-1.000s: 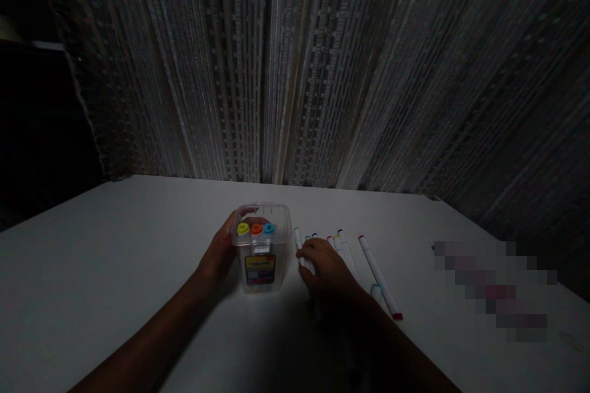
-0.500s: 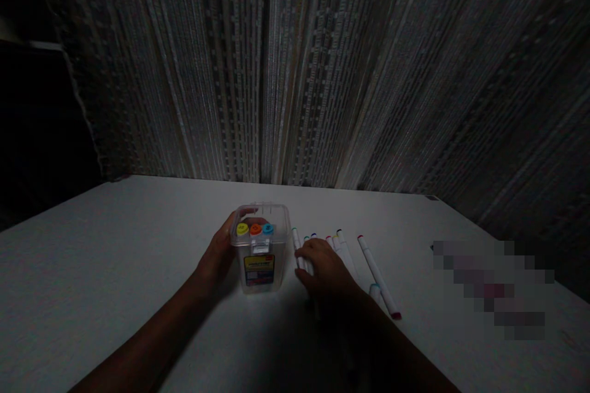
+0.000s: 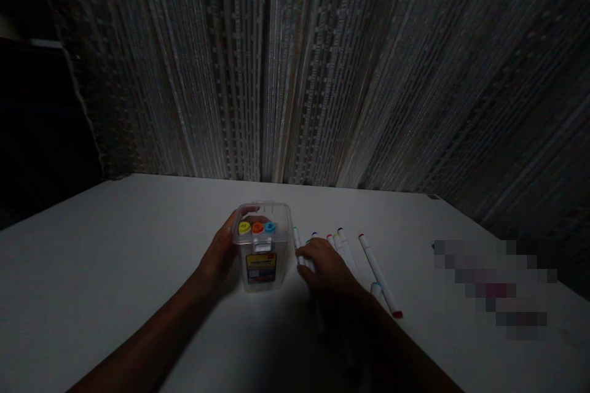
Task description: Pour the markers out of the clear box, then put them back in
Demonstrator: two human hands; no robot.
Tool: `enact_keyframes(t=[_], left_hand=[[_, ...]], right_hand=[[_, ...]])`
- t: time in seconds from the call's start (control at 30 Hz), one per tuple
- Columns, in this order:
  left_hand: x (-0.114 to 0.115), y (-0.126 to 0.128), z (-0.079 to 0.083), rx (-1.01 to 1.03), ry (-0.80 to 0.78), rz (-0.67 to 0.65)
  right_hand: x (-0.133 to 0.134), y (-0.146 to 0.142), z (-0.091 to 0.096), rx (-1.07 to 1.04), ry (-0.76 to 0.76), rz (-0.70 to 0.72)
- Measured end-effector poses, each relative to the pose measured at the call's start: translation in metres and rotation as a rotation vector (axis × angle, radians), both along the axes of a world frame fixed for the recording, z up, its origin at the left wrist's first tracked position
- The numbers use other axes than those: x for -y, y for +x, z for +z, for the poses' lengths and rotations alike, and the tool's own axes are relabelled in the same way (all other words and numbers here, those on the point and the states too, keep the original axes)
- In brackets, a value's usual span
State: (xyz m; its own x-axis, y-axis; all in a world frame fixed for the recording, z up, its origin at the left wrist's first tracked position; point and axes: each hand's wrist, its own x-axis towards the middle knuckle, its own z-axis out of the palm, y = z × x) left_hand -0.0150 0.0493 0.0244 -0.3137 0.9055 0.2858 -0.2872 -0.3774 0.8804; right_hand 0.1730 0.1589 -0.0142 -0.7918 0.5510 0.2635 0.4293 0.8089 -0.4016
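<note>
A clear plastic marker box (image 3: 282, 258) stands upright on the white table, with a printed label on its front. Through it show a yellow-capped marker (image 3: 244, 228), an orange-capped marker (image 3: 257, 228) and a blue-capped marker (image 3: 270, 228). My left hand (image 3: 221, 252) is wrapped round the box's left and back side. To the right of the box, my right hand (image 3: 325, 267) has its fingers closed on a white marker (image 3: 297, 238) with a green end. The palm and forearm hide part of the other markers there.
Several white markers lie under and beyond my right hand, among them a black-ended marker (image 3: 343, 239) and a red-ended marker (image 3: 380, 276). A blurred-out patch (image 3: 495, 288) covers something at the right. A striped curtain (image 3: 295, 73) hangs behind the table (image 3: 138, 221).
Almost nothing differs. The box and my hands appear shifted very slightly to the right, and my right hand's fingers stay at the same marker.
</note>
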Motion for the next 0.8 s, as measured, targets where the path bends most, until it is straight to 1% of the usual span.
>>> enact_keyframes(t=[0.2,0.4,0.53,0.6,0.8], left_hand=[[0.0013,0.0010,0.0024,-0.006,-0.014,0.035],[0.0000,0.0000,0.0023,-0.019,-0.013,0.047],[0.0003,0.0002,0.0025,-0.019,-0.003,0.058],[0.0006,-0.0004,0.0021,-0.028,-0.002,0.047],[0.0007,-0.0026,-0.0012,-0.030,0.007,0.016]], right_hand=[[-0.0031,0.0013,-0.0003,-0.049,-0.013,0.000],[-0.0032,0.0029,-0.0024,-0.088,0.037,-0.016],[-0.0040,0.0028,-0.0034,-0.081,0.022,-0.077],[-0.0043,0.0027,-0.0028,-0.079,0.020,-0.095],[-0.0023,0.0032,0.0013,-0.062,0.007,-0.078]])
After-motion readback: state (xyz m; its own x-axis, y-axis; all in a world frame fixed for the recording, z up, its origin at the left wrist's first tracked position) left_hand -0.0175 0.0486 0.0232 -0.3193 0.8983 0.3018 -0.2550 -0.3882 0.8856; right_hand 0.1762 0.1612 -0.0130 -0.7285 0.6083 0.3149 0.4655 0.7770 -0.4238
